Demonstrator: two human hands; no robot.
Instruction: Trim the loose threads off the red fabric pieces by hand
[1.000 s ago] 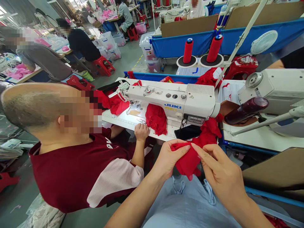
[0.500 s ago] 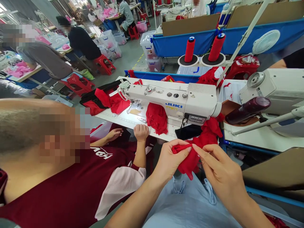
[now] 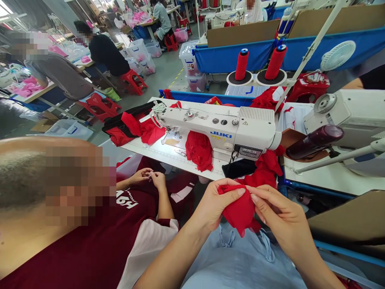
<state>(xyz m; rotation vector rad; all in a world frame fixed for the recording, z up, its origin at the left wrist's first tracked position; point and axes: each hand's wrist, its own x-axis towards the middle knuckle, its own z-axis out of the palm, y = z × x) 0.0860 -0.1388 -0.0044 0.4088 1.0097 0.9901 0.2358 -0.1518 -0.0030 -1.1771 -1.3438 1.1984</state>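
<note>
Between both hands' fingers (image 3: 237, 192), red cloth (image 3: 239, 210) bunches.

In front of me a white sewing machine (image 3: 222, 130) stands on a white tabletop (image 3: 168, 154), with red cloth (image 3: 199, 150) hanging under its arm. Behind it, two red thread cones (image 3: 258, 64) stand upright, side by side. At my left sits a person in a dark red shirt (image 3: 90, 249). A small white fan (image 3: 337, 56) is at the right.
</note>
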